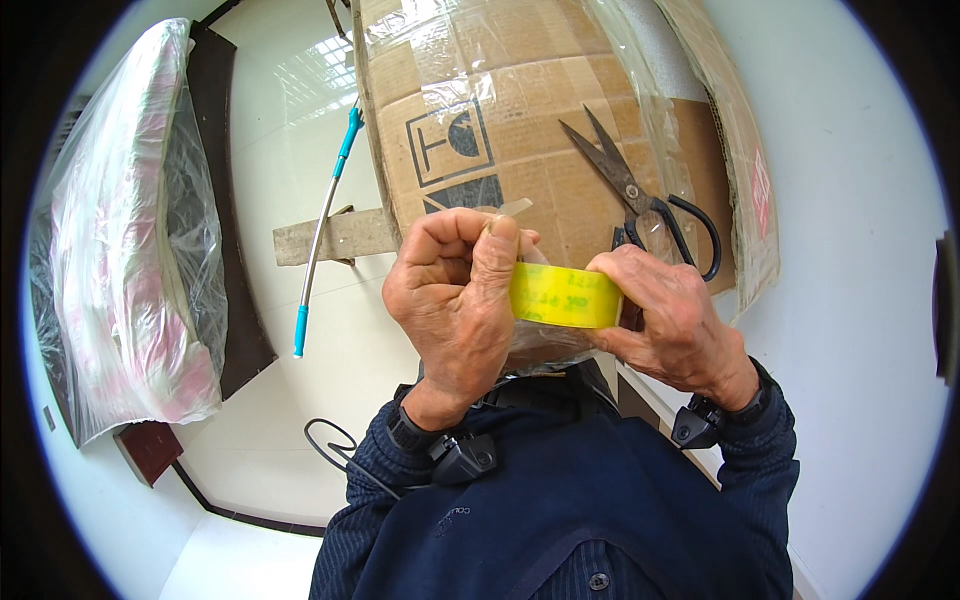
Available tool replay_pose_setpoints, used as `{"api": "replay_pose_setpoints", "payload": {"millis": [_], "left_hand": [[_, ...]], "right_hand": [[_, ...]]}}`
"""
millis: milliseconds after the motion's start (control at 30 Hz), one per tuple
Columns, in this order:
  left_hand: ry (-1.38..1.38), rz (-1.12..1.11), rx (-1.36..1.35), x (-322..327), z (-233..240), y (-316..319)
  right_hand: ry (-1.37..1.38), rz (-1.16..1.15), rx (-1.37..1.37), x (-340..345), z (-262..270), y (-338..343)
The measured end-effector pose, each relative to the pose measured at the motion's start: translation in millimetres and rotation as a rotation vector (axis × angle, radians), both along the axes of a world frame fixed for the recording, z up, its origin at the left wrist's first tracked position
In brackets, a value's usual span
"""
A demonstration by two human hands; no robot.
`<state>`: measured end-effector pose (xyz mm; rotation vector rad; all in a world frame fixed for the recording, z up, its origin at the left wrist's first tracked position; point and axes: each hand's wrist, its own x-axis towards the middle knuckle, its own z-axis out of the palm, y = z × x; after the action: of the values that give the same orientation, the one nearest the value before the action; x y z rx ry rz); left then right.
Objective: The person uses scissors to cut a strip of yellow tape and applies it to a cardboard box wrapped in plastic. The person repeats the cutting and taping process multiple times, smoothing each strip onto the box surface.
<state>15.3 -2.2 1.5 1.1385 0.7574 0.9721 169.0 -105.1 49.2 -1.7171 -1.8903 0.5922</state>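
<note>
My right hand (667, 315) grips a roll of yellow-tinted packing tape (566, 296) by its right side. Thumb and forefinger of my left hand (457, 292) are pinched together at the roll's left, on what looks like the free end of the tape. A short translucent strip (516, 206) sticks up past those fingertips. Both hands are over a large cardboard box (540, 150), which carries clear tape and black printed symbols. Open-bladed scissors (634, 191) with black handles lie on the box, just beyond my right hand.
Left of the box, a wooden plank (330, 236) juts out from beneath it. A mop-like pole (326, 217) with turquoise ends leans there. Farther left stands a plastic-wrapped mattress (135, 247). A raised cardboard flap (742, 165) is close to the white wall (847, 225) at right.
</note>
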Motion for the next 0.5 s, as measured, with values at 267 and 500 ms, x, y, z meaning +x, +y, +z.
{"api": "replay_pose_setpoints", "payload": {"millis": [267,500], "left_hand": [[-0.116,0.037,-0.083,3,-7,4],[-0.217,0.068,-0.168,7,-8,5]], "right_hand": [[0.007,-0.074,-0.025,-5,-5,-12],[0.066,-0.171,0.026,-13,-10,-18]]}}
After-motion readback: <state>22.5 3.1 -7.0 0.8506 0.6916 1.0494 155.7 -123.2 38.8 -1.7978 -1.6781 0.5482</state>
